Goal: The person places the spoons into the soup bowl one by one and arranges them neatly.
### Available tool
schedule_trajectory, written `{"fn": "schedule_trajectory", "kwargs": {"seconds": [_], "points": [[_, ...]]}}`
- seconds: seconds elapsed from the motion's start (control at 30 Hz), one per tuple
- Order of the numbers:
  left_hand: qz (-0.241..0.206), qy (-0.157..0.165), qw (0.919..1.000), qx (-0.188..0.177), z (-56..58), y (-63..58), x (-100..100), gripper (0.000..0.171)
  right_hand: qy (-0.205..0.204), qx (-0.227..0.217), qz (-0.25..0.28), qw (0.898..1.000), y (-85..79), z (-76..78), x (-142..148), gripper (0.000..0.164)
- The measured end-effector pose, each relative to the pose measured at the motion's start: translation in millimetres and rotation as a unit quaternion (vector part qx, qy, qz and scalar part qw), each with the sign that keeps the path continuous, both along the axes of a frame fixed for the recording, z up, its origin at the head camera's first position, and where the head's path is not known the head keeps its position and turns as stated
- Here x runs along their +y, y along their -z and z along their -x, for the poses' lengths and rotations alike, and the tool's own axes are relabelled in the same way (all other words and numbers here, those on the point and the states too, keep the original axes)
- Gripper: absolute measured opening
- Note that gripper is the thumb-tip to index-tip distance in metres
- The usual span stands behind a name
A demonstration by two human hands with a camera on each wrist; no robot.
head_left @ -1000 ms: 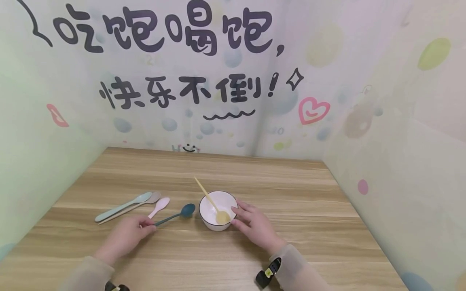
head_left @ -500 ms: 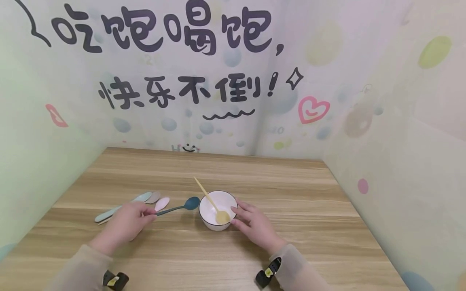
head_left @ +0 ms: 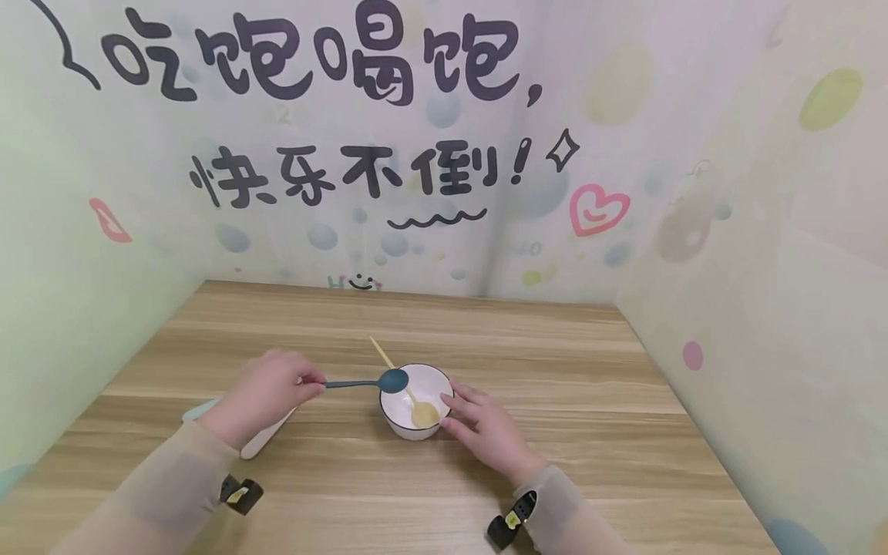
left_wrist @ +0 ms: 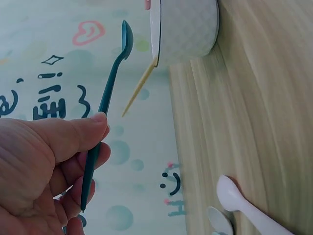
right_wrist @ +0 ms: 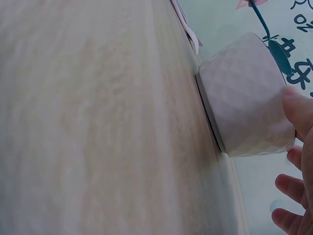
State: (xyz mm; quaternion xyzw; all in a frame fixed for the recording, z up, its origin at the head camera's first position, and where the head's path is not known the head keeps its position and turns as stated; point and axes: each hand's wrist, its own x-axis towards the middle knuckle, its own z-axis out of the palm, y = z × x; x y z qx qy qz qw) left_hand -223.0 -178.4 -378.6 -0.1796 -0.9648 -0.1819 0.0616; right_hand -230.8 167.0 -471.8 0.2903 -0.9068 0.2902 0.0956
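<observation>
My left hand (head_left: pixel 274 389) pinches a dark teal spoon (left_wrist: pixel 108 90) by its handle, between thumb and fingers. The bowl of that spoon overlaps the left part of a white bowl (head_left: pixel 402 428) in the head view; the left wrist view shows it raised above the rim. A yellow spoon (head_left: pixel 425 415) leans inside the white bowl, its handle sticking out over the far rim. With thumb and fingertips my right hand (head_left: pixel 489 432) holds the right side of the rim. The white bowl stands upright on the table and has a dark rim and a dimpled outside (right_wrist: pixel 242 98).
Left of the white bowl, partly hidden under my left arm, lie a pale pink spoon (head_left: pixel 267 437) and a light blue utensil (head_left: pixel 200 408). A greyish spoon (left_wrist: pixel 220 221) lies beside the pink one. Printed walls (head_left: pixel 444 254) enclose the wooden table (head_left: pixel 555 339).
My left hand has lifted the teal spoon and carried it up and to the right, from beside the pink spoon to over the white bowl. The right hand has stayed in place at the rim.
</observation>
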Motion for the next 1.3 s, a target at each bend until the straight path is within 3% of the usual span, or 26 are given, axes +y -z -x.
{"fn": "schedule_trajectory", "kwargs": {"seconds": [0.4,0.6,1.3], "points": [[0.06,0.063,0.9948,0.053,20.5,-6.7,22.5,0.009,-0.002,0.001,-0.003,1.0,0.7,0.2,-0.2,0.045],[0.082,0.092,0.9906,0.06,27.0,-5.9,29.8,0.01,-0.002,-0.003,-0.006,1.0,0.4,-0.6,0.0,0.046],[0.142,0.124,0.9777,0.093,42.3,4.6,49.0,0.007,0.002,-0.002,-0.012,1.0,0.5,0.1,-1.0,0.047]]}}
